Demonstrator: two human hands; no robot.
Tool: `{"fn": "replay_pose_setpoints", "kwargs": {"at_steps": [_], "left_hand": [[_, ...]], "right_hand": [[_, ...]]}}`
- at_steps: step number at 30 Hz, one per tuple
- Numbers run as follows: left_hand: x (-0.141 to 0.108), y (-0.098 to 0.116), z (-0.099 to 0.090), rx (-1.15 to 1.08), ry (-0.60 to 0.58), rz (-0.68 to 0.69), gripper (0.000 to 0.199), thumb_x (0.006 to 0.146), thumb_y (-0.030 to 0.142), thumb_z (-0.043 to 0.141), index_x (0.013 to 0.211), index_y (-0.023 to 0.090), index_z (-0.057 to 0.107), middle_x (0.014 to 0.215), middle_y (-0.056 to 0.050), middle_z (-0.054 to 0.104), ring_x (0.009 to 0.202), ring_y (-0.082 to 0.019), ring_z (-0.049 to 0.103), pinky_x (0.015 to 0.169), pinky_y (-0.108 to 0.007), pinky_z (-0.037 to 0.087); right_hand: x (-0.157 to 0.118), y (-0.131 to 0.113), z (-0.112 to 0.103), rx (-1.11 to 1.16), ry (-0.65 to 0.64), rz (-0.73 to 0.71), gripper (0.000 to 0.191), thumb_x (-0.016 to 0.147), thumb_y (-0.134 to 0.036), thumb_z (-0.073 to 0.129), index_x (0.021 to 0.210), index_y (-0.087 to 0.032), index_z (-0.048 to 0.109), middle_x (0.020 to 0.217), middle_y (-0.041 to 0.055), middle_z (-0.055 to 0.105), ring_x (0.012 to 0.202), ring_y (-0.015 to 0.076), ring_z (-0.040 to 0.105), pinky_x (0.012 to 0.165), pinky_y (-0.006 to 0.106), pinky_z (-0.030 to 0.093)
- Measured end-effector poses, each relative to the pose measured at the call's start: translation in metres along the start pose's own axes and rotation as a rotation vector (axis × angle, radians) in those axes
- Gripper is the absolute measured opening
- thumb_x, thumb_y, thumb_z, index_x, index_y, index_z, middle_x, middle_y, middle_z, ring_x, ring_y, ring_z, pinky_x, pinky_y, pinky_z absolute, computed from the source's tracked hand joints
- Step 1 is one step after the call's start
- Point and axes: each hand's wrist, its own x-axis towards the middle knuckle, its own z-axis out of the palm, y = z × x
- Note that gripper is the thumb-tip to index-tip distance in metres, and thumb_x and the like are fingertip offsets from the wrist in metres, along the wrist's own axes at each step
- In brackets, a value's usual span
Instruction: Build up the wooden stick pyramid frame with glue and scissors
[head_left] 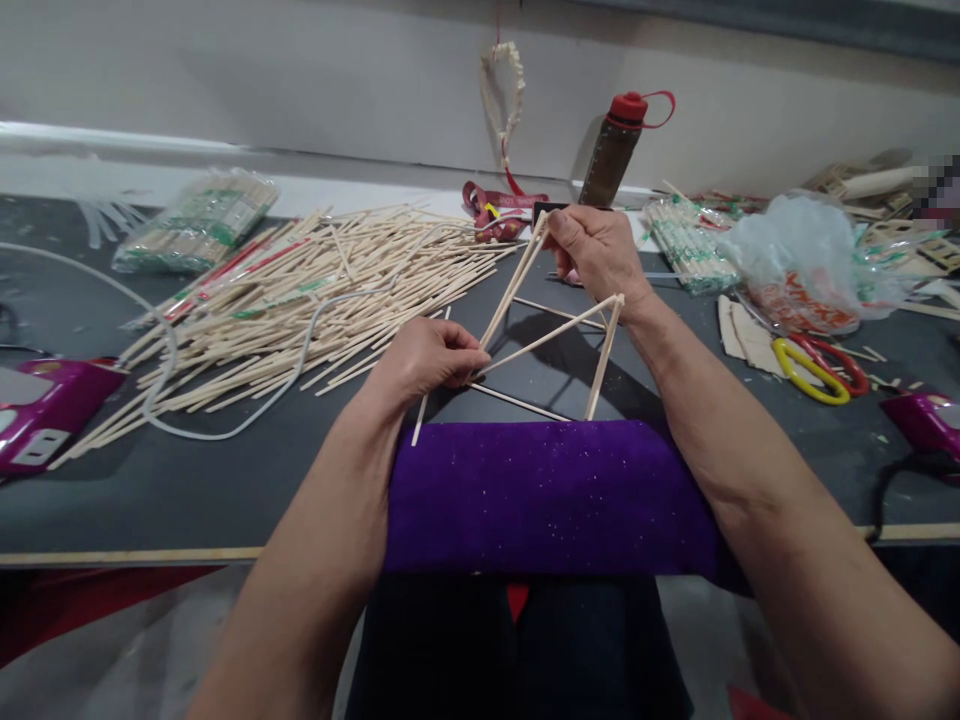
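A frame of thin wooden sticks (551,342) stands over the dark table just beyond a purple cloth (540,495). My left hand (435,358) pinches its lower left corner, where several sticks meet. At an upper corner, my right hand (596,250) is closed around the ends of the sticks. Another corner of the frame rises near my right wrist, with sticks slanting down from it. Part of the far side is hidden behind my right hand and forearm. A big heap of loose wooden sticks (300,310) lies to the left of the frame.
A white cord (307,350) runs across the heap. Purple tools lie at the left (52,410) and right (926,430) edges. Scissors (814,370), a plastic bag (802,260) and bagged sticks (686,240) are to the right. A bottle (611,160) stands by the wall.
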Motion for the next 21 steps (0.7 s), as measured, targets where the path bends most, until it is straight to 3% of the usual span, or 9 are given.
{"fn": "replay_pose_setpoints", "kwargs": {"at_steps": [13,21], "left_hand": [[0.0,0.0,0.001,-0.03,-0.025,0.008,0.014,0.068,0.026,0.079,0.071,0.014,0.072,0.056,-0.002,0.065,0.049,-0.01,0.054,0.05,-0.023,0.045],[0.0,-0.003,-0.005,-0.161,-0.174,-0.022,0.015,0.067,0.021,0.077,0.081,0.016,0.079,0.067,-0.003,0.07,0.057,-0.01,0.058,0.055,-0.023,0.049]], "right_hand": [[0.001,0.001,-0.003,0.051,-0.029,0.049,0.051,0.087,-0.07,0.061,0.077,-0.021,0.065,0.06,-0.0005,0.048,0.055,0.0101,0.05,0.051,0.022,0.047],[0.002,-0.001,-0.011,0.031,-0.015,0.038,0.052,0.086,-0.07,0.063,0.073,-0.019,0.067,0.055,-0.0011,0.05,0.048,0.0087,0.047,0.045,0.021,0.041]]}}
